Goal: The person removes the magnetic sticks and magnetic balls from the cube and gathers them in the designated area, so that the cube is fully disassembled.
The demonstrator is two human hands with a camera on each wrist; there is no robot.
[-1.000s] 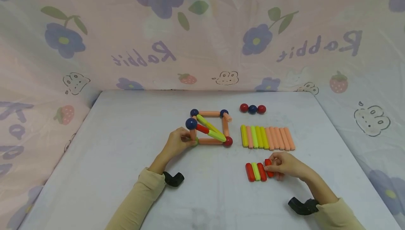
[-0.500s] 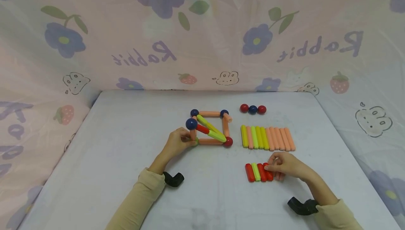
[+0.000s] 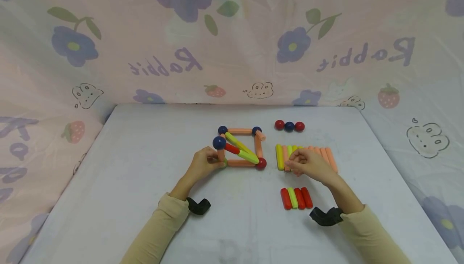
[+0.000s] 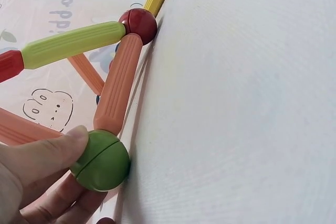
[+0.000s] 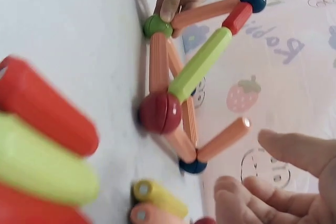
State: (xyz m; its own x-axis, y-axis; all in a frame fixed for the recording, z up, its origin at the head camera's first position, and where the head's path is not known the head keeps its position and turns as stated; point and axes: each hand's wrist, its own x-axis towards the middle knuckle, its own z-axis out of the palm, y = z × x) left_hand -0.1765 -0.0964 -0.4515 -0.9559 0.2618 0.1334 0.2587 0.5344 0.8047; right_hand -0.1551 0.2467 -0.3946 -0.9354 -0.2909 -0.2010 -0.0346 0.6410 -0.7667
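My left hand pinches a green ball at the near left corner of a magnetic stick-and-ball frame. Orange sticks form the frame's square base. A blue ball tops the upright orange stick over the green one. From it, a joined red and lime stick slopes down to a red ball. Another orange stick juts up, free-ended, from the far right corner. My right hand holds nothing, fingers loosely bent, over the row of long sticks and partly hiding it.
Nearer me, several short red and lime sticks lie side by side. Two red balls and a blue ball stand in line behind the long sticks. A patterned cloth hangs behind the white table.
My right hand has set a short red stick against the others, let go of it, and moved left and away from me over the long sticks. The left hand has stayed put.
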